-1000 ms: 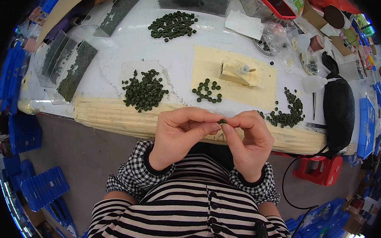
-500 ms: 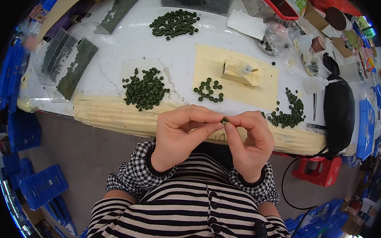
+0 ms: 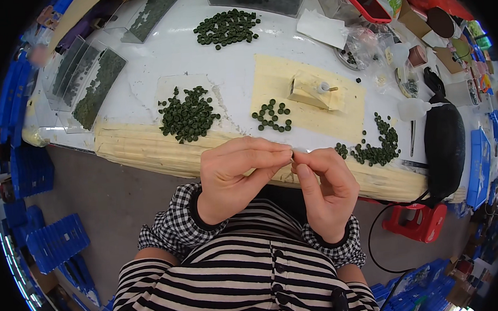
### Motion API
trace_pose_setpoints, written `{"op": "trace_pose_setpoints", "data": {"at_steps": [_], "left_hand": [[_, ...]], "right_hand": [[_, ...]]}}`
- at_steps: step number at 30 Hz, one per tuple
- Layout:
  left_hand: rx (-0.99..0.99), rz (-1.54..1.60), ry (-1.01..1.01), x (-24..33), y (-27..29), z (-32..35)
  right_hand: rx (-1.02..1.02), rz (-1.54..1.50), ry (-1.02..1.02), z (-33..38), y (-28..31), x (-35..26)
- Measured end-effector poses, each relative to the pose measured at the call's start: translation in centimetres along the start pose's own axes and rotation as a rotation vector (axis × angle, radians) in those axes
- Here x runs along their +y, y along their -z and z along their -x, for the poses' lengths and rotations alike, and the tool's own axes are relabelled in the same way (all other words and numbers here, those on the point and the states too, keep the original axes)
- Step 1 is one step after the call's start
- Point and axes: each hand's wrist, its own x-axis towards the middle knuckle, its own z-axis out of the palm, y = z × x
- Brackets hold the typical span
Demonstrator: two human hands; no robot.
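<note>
My left hand is closed in a pinch of thumb and forefinger at the table's front edge. Between its fingertips shows a sliver of a small dark green piece, mostly hidden. Against it press the fingertips of my right hand, also curled closed, the thumb slightly lower. Just beyond my hands lies a small group of round dark green pieces, each with a hollow in the top. A larger heap of such pieces is to the left, and more pieces lie scattered to the right.
A cream block with a peg stands on a yellow sheet. Farther back are another pile of green pieces and clear trays. At the right sit a red-cased phone, a white bottle and a black pouch.
My hands stay together at nearly the same place. The fingertips have shifted around the small piece, the right thumb dropping slightly, and less of the piece shows.
</note>
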Motion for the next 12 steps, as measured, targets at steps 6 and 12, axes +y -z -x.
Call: {"op": "trace_pose_setpoints", "data": {"at_steps": [6, 12], "left_hand": [[0.095, 0.596, 0.434, -0.02, -0.48, 0.28], [-0.001, 0.484, 0.340, -0.39, 0.16, 0.27]], "right_hand": [[-0.060, 0.029, 0.088, -0.21, 0.50, 0.08], [-0.081, 0.080, 0.142, -0.22, 0.53, 0.00]]}}
